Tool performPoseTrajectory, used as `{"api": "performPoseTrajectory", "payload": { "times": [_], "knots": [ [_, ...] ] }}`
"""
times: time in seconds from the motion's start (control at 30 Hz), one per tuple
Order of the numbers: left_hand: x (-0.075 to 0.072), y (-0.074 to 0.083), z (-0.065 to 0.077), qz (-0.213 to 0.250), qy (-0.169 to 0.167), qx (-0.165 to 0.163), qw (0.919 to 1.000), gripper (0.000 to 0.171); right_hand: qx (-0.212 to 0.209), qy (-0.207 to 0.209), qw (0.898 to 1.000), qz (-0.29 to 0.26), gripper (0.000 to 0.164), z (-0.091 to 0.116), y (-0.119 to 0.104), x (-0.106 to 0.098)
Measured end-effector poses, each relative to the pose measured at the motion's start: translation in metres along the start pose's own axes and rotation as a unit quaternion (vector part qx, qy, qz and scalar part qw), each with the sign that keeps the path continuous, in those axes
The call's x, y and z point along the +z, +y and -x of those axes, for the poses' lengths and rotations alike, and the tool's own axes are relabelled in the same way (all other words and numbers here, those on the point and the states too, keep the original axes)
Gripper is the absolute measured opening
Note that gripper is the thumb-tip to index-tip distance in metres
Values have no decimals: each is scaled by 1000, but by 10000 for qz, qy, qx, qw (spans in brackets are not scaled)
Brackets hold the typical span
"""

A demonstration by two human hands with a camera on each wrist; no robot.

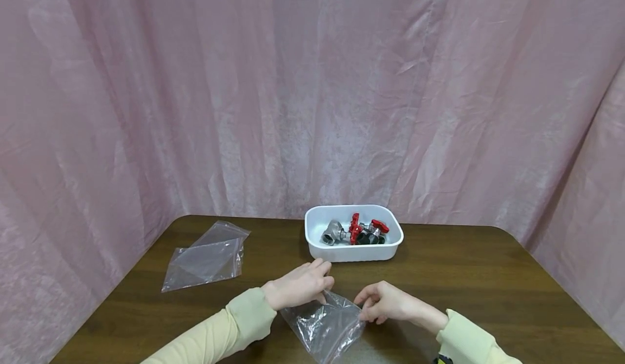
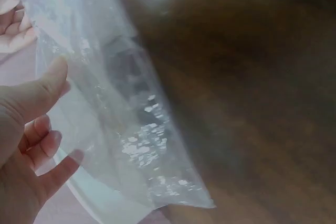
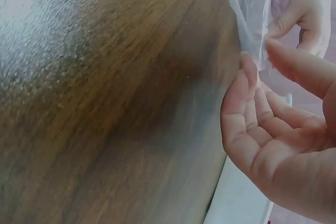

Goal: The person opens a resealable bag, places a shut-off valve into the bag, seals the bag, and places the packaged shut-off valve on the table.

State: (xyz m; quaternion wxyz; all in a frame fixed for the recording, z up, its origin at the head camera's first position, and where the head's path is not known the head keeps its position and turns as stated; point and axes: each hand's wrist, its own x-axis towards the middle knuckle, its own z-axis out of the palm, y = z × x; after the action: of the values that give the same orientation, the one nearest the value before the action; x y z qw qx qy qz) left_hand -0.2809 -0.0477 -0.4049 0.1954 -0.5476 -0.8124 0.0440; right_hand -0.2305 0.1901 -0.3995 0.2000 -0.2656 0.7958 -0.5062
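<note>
brown table (image 1: 488, 282): left hand (image 1: 300, 286) and right hand (image 1: 386, 302) pinch bag (image 1: 326, 325), cropped below.

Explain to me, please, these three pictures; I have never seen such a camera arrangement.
There is no machine here: these are a person's bare left hand and right hand. The wide picture comes from a camera on the head, looking forward and down. The two close pictures come from cameras on the wrists, one each. On the brown table stands a white tray with metal parts inside, some with red handles. To its left lie flat clear bags. Between them, the hands hold another clear bag.
</note>
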Motion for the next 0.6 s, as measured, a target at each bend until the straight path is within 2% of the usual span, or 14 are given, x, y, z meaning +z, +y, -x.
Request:
{"api": "performPoseTrajectory", "payload": {
  "times": [0.1, 0.17, 0.27, 0.33, 0.43, 0.6],
  "knots": [
    [-3, -3, -3, 41, 123, -181, 9998, 28, -407, 305, 9987, -54, 16, -1, 0, -4],
    [-5, -6, -5, 126, 248, -321, 9991, 27, -555, 780, 9954, -29, 15, -1, -2, -7],
    [-8, -9, -7, 231, 481, -440, 9976, 26, -473, 1561, 9866, 6, 15, 0, -12, -14],
    [-10, -10, -8, 294, 594, -487, 9966, 26, -454, 1867, 9813, 142, 14, 0, -18, -20],
    [-13, -10, -12, 326, 639, -589, 9957, 27, -515, 2030, 9769, 429, 12, -1, -26, -27],
    [-22, -9, -24, 559, 591, -933, 9923, 38, -778, 2007, 9737, 747, 11, -5, -39, -35]
  ]
}}
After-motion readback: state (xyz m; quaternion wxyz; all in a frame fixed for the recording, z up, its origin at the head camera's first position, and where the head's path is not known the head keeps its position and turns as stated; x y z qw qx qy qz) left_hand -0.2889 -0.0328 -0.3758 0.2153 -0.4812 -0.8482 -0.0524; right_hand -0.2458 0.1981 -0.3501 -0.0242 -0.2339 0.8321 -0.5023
